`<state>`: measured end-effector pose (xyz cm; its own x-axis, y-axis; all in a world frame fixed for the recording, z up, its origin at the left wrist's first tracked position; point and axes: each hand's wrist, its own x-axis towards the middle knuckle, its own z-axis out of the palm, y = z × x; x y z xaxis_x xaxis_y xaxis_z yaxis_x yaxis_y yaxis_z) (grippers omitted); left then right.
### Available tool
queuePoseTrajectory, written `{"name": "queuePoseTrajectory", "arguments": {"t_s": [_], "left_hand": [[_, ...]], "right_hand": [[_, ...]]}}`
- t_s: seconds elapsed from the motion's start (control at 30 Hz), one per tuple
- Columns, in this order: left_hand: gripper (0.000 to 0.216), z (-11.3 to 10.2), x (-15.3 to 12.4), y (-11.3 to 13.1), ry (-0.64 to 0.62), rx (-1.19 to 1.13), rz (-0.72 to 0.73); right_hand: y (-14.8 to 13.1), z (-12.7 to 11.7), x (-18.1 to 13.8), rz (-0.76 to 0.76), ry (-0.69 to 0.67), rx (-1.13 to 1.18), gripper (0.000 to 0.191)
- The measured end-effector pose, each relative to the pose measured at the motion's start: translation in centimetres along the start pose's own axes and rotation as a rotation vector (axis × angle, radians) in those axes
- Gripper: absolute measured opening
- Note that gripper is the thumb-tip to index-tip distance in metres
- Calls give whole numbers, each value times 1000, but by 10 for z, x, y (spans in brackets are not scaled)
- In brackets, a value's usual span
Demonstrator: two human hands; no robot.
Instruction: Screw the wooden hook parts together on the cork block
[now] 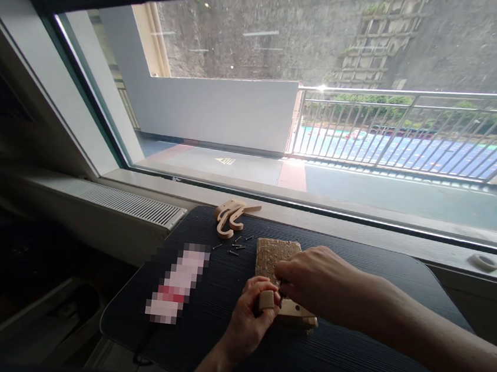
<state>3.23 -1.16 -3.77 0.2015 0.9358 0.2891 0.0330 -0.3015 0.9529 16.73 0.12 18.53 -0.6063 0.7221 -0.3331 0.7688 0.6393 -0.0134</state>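
A pale wooden hook (297,310) with a dark round hole lies on a thick block of coarse, chip-like board (274,254). My left hand (249,316) is closed around the hook's rounded end, which shows between finger and thumb. Just above the hook my right hand (310,278) is closed in a pinch, knuckles up. A small dark piece shows under its fingertips, too hidden to name. Farther back on the dark table lie several similar wooden hooks (231,216), heaped together. Loose screws (233,252) are scattered between them and the board.
The black table (196,346) stands against the window sill (316,219). On its left lies a blurred-out pink and red object (178,285). A radiator (131,203) is beyond the left edge. Rolls of tape (484,262) rest on the sill at right.
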Motion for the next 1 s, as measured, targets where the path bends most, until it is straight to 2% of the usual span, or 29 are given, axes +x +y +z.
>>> {"name": "queuePoseTrajectory", "arguments": {"t_s": [0.17,0.37,0.5,0.73,0.8,0.9,1.0], "left_hand": [[26,0,0,4,-14,-7,-1],[25,1,0,3,-2,3,-15],[26,1,0,3,12,-8,-11],[19,-1,2,15,-6,34,-6],[19,-1,2,16,-8,25,-10],[23,-1,2,13,-8,4,-12],[23,0,1,10,-2,7,-10]], "right_hand": [[3,-1,-6,-27,62,26,9],[6,0,-3,-85,40,8,13],[6,3,1,-61,46,-2,17],[1,-1,3,26,16,-60,22],[1,-2,0,27,32,-65,18],[3,-3,-4,-2,73,-30,7],[4,-3,-6,-61,65,-4,11]]}}
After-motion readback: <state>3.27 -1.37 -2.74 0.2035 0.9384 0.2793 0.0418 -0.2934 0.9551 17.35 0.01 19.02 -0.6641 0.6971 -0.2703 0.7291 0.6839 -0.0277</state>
